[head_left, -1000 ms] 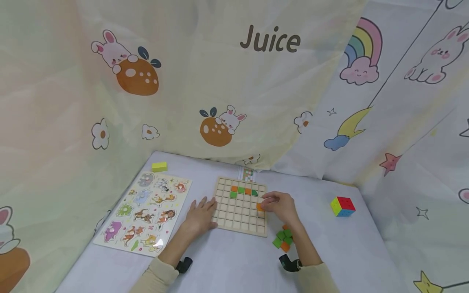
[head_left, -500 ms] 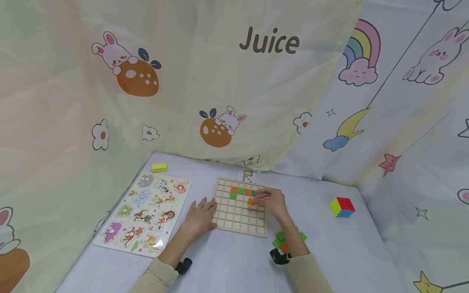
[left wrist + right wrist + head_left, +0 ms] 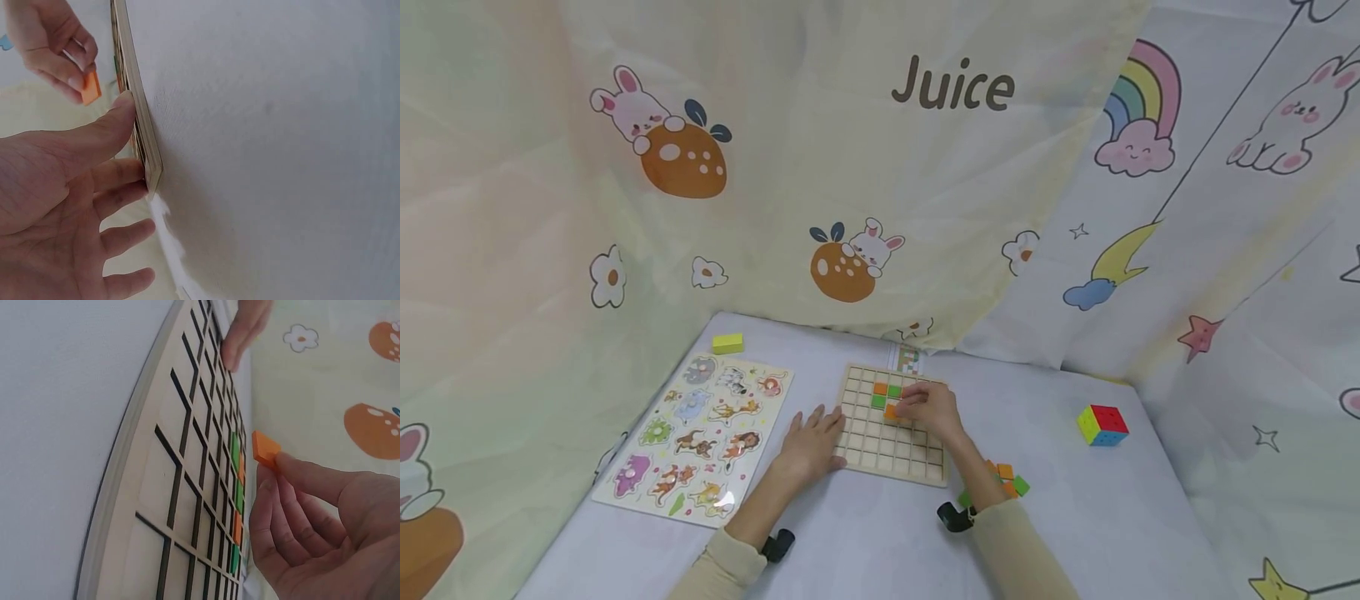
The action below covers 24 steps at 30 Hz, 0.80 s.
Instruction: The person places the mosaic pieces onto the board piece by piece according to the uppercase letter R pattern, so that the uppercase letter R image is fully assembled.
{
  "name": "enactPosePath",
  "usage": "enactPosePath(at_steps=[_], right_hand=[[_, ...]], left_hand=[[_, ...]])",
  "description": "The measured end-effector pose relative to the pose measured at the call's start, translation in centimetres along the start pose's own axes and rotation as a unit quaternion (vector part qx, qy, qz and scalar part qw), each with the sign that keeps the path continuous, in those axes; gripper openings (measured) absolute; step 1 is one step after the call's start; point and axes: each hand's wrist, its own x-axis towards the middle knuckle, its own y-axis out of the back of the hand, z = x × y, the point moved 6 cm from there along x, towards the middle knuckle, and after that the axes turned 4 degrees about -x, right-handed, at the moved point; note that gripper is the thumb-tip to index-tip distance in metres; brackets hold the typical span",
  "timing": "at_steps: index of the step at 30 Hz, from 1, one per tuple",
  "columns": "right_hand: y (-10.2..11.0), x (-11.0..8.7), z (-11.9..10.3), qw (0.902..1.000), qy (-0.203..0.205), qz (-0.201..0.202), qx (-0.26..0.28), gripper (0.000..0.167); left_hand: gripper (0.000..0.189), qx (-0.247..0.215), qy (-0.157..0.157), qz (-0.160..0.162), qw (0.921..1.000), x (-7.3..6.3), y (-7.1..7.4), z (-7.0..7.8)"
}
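Observation:
A wooden grid board (image 3: 887,446) lies on the table with orange and green square tiles set in some of its cells near the far side. Above it my right hand (image 3: 931,410) pinches an orange tile (image 3: 265,447) between thumb and fingertips, just off the board's surface. In the head view that tile is beside the green tile (image 3: 878,402). My left hand (image 3: 808,446) rests at the board's left edge, fingers spread; in the left wrist view its thumb touches the board's edge. Part of the tile row is hidden behind my right hand.
Loose green and orange tiles (image 3: 1005,472) lie right of the board, partly behind my right forearm. An animal puzzle board (image 3: 760,442) is at left, with a yellow block (image 3: 727,343) behind it. A colourful cube (image 3: 1102,425) stands far right; a printed pattern card (image 3: 908,359) lies behind the board.
My right hand has moved left across the board, carrying the orange tile from the right edge toward the green tile. The left hand stays in place.

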Motion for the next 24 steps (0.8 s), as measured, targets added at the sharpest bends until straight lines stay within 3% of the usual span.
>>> enactPosePath(at_steps=[11,24], right_hand=[[-2.6,1.7,0.0,0.9975,0.033,-0.014,-0.062,0.022],[-4.0,2.1,0.2,0.9927,0.028,-0.008,-0.117,0.016]], left_hand=[[0.078,0.001,-0.002,0.000,1.0000,0.0,0.1,0.0],[0.078,0.004,0.008,-0.006,0.9999,0.1,0.1,0.0]])
